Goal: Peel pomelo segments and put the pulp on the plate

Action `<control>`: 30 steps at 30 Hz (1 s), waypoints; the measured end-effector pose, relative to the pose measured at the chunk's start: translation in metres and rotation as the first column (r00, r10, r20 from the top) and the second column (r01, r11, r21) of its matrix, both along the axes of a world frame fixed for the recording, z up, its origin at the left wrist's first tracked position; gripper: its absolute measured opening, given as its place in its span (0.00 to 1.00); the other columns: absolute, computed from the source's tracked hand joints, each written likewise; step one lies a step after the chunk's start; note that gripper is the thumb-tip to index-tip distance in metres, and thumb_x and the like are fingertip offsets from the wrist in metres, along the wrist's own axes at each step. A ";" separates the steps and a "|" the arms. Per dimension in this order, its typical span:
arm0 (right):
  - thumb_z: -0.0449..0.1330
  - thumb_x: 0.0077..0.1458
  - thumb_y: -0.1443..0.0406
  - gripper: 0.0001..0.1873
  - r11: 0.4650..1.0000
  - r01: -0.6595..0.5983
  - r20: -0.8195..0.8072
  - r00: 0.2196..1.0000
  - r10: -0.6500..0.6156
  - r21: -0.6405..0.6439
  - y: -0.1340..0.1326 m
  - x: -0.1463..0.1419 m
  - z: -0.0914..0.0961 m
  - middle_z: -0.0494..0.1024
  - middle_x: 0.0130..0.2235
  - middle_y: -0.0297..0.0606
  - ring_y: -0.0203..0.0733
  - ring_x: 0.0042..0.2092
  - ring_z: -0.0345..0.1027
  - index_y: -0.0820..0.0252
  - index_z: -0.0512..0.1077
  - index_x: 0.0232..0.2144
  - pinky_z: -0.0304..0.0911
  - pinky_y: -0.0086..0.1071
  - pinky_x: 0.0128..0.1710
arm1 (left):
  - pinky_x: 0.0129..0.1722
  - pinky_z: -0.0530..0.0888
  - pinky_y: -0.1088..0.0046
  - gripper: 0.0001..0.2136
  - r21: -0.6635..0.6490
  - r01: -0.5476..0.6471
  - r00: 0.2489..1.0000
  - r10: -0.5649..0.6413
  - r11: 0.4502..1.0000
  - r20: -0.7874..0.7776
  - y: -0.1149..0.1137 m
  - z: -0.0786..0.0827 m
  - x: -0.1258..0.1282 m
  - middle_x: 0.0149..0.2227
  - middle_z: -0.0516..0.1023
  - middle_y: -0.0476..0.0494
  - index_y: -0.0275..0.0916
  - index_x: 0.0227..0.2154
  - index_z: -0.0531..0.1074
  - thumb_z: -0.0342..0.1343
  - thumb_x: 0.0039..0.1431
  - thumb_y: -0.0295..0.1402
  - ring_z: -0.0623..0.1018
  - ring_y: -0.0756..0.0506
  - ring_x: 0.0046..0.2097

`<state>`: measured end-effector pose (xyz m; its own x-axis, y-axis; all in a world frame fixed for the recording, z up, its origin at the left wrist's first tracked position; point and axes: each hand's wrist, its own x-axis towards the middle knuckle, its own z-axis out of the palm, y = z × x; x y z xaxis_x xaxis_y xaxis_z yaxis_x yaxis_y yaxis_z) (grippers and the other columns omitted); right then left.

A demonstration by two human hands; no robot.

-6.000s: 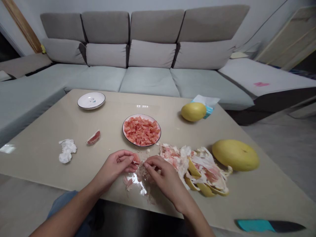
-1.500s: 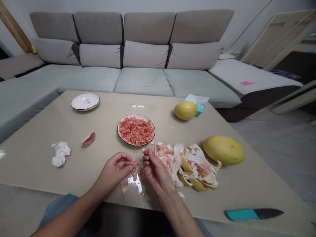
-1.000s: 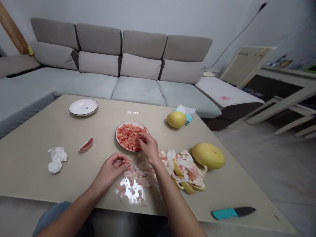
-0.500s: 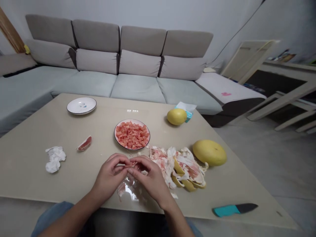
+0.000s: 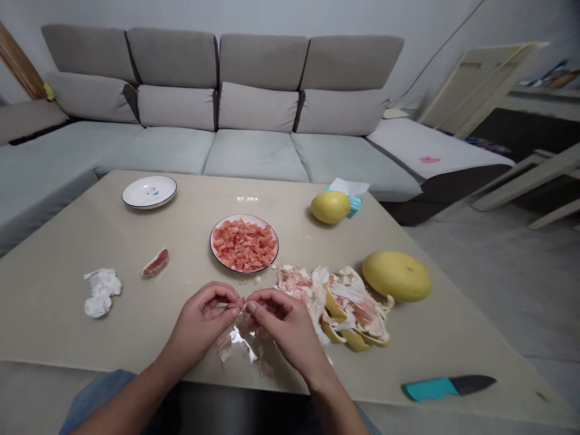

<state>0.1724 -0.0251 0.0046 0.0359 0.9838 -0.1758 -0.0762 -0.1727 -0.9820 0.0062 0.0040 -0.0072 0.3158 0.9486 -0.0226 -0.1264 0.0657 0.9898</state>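
Note:
My left hand [image 5: 203, 317] and my right hand [image 5: 285, 323] meet over the near part of the table. Between their pinched fingertips is a small piece of pink pomelo flesh [image 5: 240, 303], mostly covered by the fingers. Just beyond stands a dark-rimmed plate heaped with pomelo pulp [image 5: 244, 244]. Right of my right hand lies a pile of white membrane and yellow peel [image 5: 344, 308]. Scraps of pink membrane [image 5: 224, 348] are on the tabletop below my hands. A pomelo segment [image 5: 156, 263], with white skin still on it, rests to the left.
Crumpled tissue [image 5: 102, 293] is at the left, with a white plate [image 5: 149, 192] behind. A whole pomelo [image 5: 396, 276] and a smaller yellow fruit [image 5: 330, 207] by a tissue pack [image 5: 356, 204] are on the right. A teal-handled knife [image 5: 448, 387] lies near the front right edge.
My fingertips have drawn slightly apart, with my right hand shifting a little to the right. The pomelo piece stays between them. The whole view has also shifted slightly.

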 end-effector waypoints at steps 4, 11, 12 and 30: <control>0.69 0.47 0.55 0.15 1.000 0.008 -0.057 0.998 -0.009 -0.019 0.001 0.000 0.003 0.76 0.24 0.33 0.33 0.25 0.68 0.61 0.76 0.29 0.64 0.25 0.26 | 0.43 0.74 0.74 0.08 -0.217 0.069 0.995 -0.051 0.974 0.090 0.003 0.001 -0.002 0.35 0.77 0.46 0.37 0.33 0.74 0.66 0.51 0.31 0.77 0.48 0.40; 0.70 0.43 0.54 0.17 0.999 0.031 -0.117 0.992 -0.035 -0.031 0.004 -0.001 0.001 0.76 0.23 0.33 0.34 0.24 0.67 0.61 0.75 0.27 0.66 0.27 0.25 | 0.47 0.73 0.71 0.10 -0.345 0.085 0.983 -0.021 0.935 0.185 0.002 0.007 -0.002 0.43 0.79 0.41 0.36 0.34 0.74 0.67 0.50 0.31 0.78 0.48 0.43; 0.70 0.43 0.53 0.17 0.999 0.031 -0.121 0.992 -0.035 -0.035 0.004 -0.001 0.001 0.76 0.23 0.33 0.34 0.23 0.67 0.61 0.75 0.27 0.65 0.27 0.25 | 0.47 0.73 0.71 0.10 -0.346 0.090 0.981 -0.023 0.934 0.193 0.002 0.007 -0.002 0.43 0.80 0.41 0.36 0.34 0.74 0.67 0.50 0.31 0.78 0.48 0.43; 0.70 0.44 0.57 0.15 0.998 0.017 -0.249 0.968 -0.033 -0.067 0.008 0.004 -0.011 0.78 0.28 0.35 0.34 0.24 0.69 0.61 0.74 0.29 0.68 0.28 0.23 | 0.47 0.73 0.72 0.11 -0.364 0.065 0.986 -0.005 0.929 0.164 0.004 0.007 -0.004 0.41 0.80 0.43 0.36 0.35 0.74 0.67 0.49 0.31 0.78 0.47 0.43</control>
